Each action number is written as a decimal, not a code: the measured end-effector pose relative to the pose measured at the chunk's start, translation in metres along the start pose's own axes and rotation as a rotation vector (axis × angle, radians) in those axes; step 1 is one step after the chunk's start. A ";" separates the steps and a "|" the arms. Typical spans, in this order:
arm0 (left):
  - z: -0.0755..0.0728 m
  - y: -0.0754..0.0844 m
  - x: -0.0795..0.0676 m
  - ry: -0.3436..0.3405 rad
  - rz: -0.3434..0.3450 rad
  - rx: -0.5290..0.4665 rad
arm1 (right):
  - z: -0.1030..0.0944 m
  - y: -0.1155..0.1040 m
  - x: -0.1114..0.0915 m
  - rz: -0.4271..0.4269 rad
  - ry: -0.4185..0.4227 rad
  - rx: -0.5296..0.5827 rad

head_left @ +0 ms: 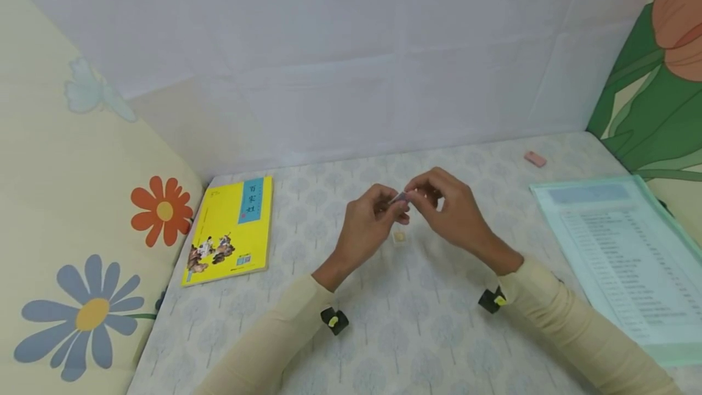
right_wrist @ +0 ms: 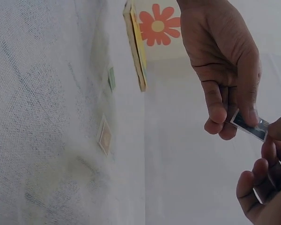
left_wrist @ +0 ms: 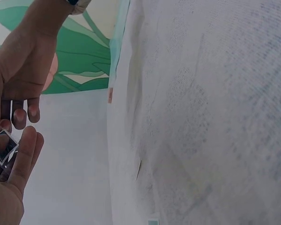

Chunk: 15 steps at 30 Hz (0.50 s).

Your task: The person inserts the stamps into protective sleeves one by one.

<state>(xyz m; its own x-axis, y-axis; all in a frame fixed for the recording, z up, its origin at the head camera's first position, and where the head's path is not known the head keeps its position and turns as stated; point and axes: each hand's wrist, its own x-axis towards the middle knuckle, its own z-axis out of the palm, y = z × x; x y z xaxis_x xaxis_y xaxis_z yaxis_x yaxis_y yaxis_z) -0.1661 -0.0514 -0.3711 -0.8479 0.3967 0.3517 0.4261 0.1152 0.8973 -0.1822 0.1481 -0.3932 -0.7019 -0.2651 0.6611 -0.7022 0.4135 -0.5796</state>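
Note:
Both hands meet above the middle of the table around a small dark stamp-like piece [right_wrist: 249,125] with a white border and a glossy clear cover. My left hand [head_left: 366,218] pinches it, thumb lying flat across its face. At the opposite end, the thumb and forefinger of my right hand [head_left: 451,209] grip its edge. The left wrist view shows the dark piece [left_wrist: 8,149] tilted between the left fingers. Below the hands, a small pale square [head_left: 399,236] with a yellowish-brown centre lies on the tablecloth.
A yellow book [head_left: 230,230] lies at the left. Toward the back right is a small pink block [head_left: 535,159]. A teal-edged clear folder [head_left: 620,261] with a printed sheet covers the right side. Another small greenish piece [right_wrist: 111,79] rests on the cloth.

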 end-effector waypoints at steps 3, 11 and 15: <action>0.001 -0.002 0.001 0.006 0.007 0.011 | -0.002 0.001 0.001 0.010 0.016 -0.008; 0.001 -0.006 0.002 0.002 0.033 0.009 | -0.003 -0.001 0.001 0.027 -0.012 -0.023; 0.001 -0.003 0.001 0.002 0.003 0.000 | -0.002 -0.002 0.000 0.031 -0.019 -0.034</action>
<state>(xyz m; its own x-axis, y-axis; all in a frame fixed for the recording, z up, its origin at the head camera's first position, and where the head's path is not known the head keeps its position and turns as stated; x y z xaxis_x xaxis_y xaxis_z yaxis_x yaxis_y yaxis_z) -0.1677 -0.0504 -0.3734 -0.8471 0.3953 0.3552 0.4289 0.1139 0.8962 -0.1805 0.1492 -0.3906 -0.7254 -0.2678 0.6341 -0.6760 0.4507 -0.5829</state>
